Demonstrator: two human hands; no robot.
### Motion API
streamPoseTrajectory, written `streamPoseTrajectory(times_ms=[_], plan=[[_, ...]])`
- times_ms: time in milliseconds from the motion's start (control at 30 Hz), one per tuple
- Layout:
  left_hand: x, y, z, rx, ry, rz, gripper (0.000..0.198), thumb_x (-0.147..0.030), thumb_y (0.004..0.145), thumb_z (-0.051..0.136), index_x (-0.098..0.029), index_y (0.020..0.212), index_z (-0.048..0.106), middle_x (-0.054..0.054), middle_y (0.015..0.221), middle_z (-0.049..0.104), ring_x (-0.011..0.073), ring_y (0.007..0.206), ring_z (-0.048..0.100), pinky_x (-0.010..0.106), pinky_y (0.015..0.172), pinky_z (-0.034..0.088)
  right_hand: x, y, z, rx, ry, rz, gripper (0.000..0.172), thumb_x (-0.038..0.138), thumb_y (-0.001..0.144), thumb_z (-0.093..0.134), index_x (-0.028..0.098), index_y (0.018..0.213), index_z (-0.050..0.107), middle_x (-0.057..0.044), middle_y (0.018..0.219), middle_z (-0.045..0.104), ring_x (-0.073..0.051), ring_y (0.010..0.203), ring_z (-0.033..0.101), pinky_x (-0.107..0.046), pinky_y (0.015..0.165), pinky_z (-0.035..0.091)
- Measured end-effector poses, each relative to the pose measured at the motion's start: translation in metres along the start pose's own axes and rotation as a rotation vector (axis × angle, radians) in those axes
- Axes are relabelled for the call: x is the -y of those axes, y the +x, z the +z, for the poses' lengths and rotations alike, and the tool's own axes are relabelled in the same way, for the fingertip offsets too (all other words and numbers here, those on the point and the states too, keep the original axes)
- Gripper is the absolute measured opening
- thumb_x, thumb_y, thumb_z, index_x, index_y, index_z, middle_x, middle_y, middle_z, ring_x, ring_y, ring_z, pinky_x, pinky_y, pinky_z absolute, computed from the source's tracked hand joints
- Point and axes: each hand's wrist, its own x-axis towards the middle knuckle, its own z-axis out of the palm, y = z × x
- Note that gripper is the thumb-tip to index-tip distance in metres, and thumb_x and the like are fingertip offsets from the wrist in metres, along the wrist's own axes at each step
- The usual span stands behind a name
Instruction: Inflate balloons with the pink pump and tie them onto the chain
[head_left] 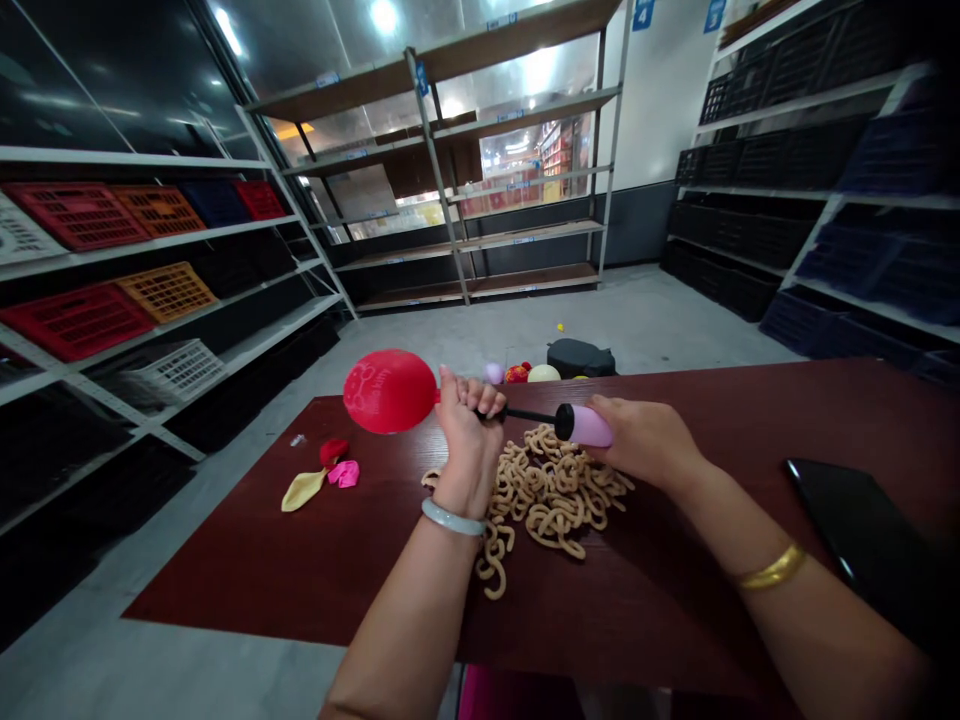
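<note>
A partly inflated red balloon (391, 391) with a faint printed pattern points left from my left hand (472, 425). My left fingers are closed around its neck and the black end of a hand balloon pump (589, 425). The pump's thin black rod shows between my hands. My right hand (645, 440) is wrapped round its light purple barrel. Below the pump, a loose pile of tan, curled ring-like pieces (559, 490) lies on the table. Limp balloons lie to the left: a pale yellow balloon (303, 491), a dark red balloon (333, 452) and a pink balloon (345, 474).
The dark red-brown table (247, 560) carries a black flat device (855, 520) at right. Beyond its far edge are a dark grey bag (580, 357) and several coloured round things. Shelves with crates (75, 320) stand left and right; a shelf rack (461, 240) stands behind.
</note>
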Motion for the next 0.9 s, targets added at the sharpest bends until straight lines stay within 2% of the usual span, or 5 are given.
streamPoseTrajectory(times_ms=[167, 300, 500, 767, 900], plan=[[0.04, -0.026, 0.01, 0.046, -0.015, -0.074, 0.051, -0.051, 0.088, 0.056, -0.018, 0.058, 0.031, -0.007, 0.046, 0.025, 0.0066, 0.038, 0.029, 0.022, 0.042, 0.026, 0.019, -0.003, -0.009, -0.061, -0.038, 0.016, 0.029, 0.04, 0.077, 0.062, 0.021, 0.098, 0.054, -0.005, 0.092, 0.069, -0.023, 0.08, 0.065, -0.031, 0.058, 0.031], [0.049, -0.032, 0.013, 0.068, -0.006, -0.073, 0.051, -0.053, 0.087, 0.057, -0.018, 0.059, 0.032, -0.007, 0.047, 0.028, 0.0065, 0.039, 0.031, 0.022, 0.043, 0.029, 0.029, -0.003, -0.011, -0.112, -0.073, 0.052, 0.024, 0.037, 0.08, 0.06, 0.019, 0.095, 0.055, -0.007, 0.091, 0.068, -0.023, 0.082, 0.063, -0.031, 0.059, 0.03], [0.04, -0.011, 0.004, 0.016, 0.024, -0.092, 0.053, -0.054, 0.087, 0.056, -0.019, 0.057, 0.03, -0.007, 0.046, 0.026, 0.0064, 0.038, 0.031, 0.022, 0.042, 0.029, 0.022, 0.005, 0.003, -0.152, -0.068, 0.023, 0.03, 0.04, 0.084, 0.054, 0.02, 0.106, 0.059, -0.009, 0.097, 0.068, -0.024, 0.085, 0.061, -0.031, 0.061, 0.029], [-0.01, 0.029, -0.016, -0.084, 0.028, -0.008, 0.056, -0.057, 0.087, 0.053, -0.019, 0.055, 0.027, -0.007, 0.045, 0.025, 0.0067, 0.037, 0.03, 0.022, 0.042, 0.031, -0.025, 0.006, 0.009, -0.165, -0.091, 0.052, 0.043, 0.048, 0.086, 0.048, 0.019, 0.115, 0.061, -0.011, 0.098, 0.068, -0.026, 0.082, 0.061, -0.032, 0.062, 0.028], [0.0, 0.023, -0.016, -0.089, 0.01, 0.02, 0.056, -0.057, 0.088, 0.051, -0.019, 0.055, 0.027, -0.007, 0.046, 0.026, 0.0067, 0.038, 0.031, 0.022, 0.043, 0.032, -0.031, 0.002, 0.004, -0.166, -0.133, 0.058, 0.042, 0.048, 0.086, 0.049, 0.018, 0.112, 0.061, -0.012, 0.096, 0.068, -0.026, 0.081, 0.059, -0.033, 0.063, 0.028]])
